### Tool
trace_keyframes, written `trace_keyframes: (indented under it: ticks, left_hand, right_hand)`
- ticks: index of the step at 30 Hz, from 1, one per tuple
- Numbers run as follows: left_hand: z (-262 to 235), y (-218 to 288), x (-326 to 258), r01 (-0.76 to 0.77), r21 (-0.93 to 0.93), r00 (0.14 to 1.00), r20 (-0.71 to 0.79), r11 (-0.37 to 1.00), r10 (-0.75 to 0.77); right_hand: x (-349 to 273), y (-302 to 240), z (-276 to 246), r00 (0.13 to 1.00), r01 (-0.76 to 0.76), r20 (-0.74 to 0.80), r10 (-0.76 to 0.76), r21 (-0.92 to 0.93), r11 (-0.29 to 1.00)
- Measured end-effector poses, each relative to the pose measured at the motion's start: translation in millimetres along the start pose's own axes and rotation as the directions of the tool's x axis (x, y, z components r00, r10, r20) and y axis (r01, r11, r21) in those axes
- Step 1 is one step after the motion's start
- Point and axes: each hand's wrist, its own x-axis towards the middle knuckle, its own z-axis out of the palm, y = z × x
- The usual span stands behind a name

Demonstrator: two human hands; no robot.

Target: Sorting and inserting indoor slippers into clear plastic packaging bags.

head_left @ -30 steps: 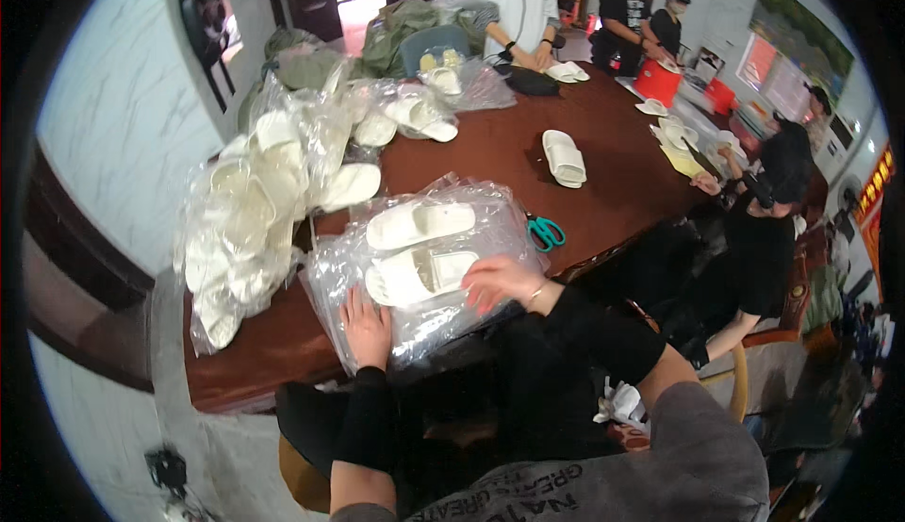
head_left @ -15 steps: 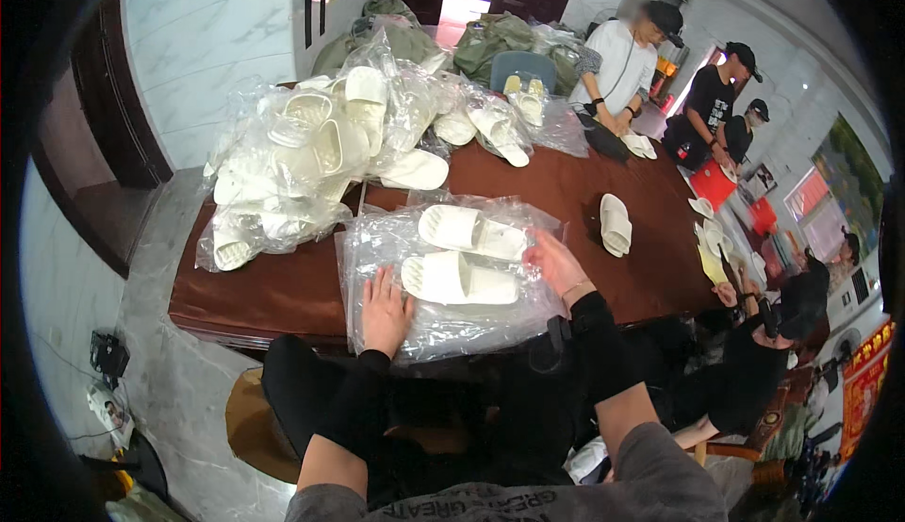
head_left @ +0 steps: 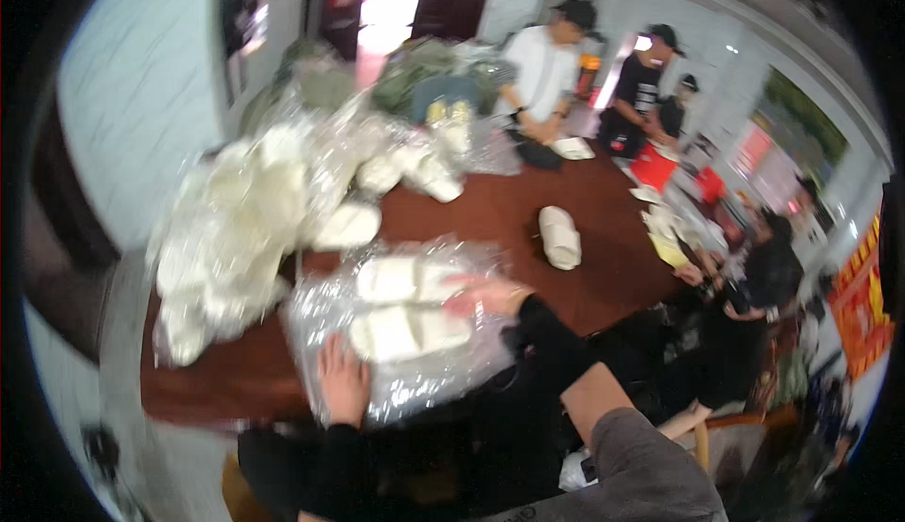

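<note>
Two white slippers, a far slipper (head_left: 387,280) and a near slipper (head_left: 386,335), lie side by side in a clear plastic bag (head_left: 415,395) on the brown-covered table. Their toe ends point left. My left hand (head_left: 345,381) rests on the bag's near left part, below the near slipper, fingers extended. Over the right ends of both slippers lies my right hand (head_left: 490,296), its fingers stretched to the left and smeared a little. Neither hand grips anything that I can see.
A heap of bagged white slippers (head_left: 231,215) fills the table's left side. A loose white slipper (head_left: 561,237) stands to the right on the brown table (head_left: 509,211). Co-workers, among them a person in white (head_left: 542,74), stand along the far side; another person (head_left: 754,333) sits at right.
My right hand has moved left from the edge of the slippers onto their right ends. My left hand stays on the bag. The view has swung to the right and blurred.
</note>
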Motion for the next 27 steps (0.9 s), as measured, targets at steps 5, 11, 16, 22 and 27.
trace_keyframes:
  ticks: [5,11,16,22,27]
  left_hand:
    - [1.4,28.1,9.8,-0.037,0.014,0.999,-0.035,0.999,0.038]
    - [13.8,30.5,10.9,0.005,0.0,0.999,0.043,1.0,-0.005]
    - [-1.1,0.5,-11.6,0.035,0.048,0.998,0.058,0.998,-0.038]
    - [15.9,32.6,3.4,0.05,-0.288,0.997,0.069,0.956,-0.031]
    - [-6.1,7.8,4.6,0.22,-0.567,0.975,0.145,0.794,-0.166]
  right_hand:
    - [90.2,71.6,-6.2,0.969,-0.182,0.233,0.078,0.468,0.864]
    - [88.0,51.1,37.2,0.996,0.066,0.024,-0.089,0.487,0.871]
    - [48.0,-5.7,92.2,0.993,0.107,0.019,-0.12,0.324,0.94]
    - [15.8,77.3,58.0,0.996,-0.059,-0.073,0.047,-0.176,0.983]
    - [25.4,60.4,97.4,0.998,-0.006,-0.066,0.004,-0.031,0.999]
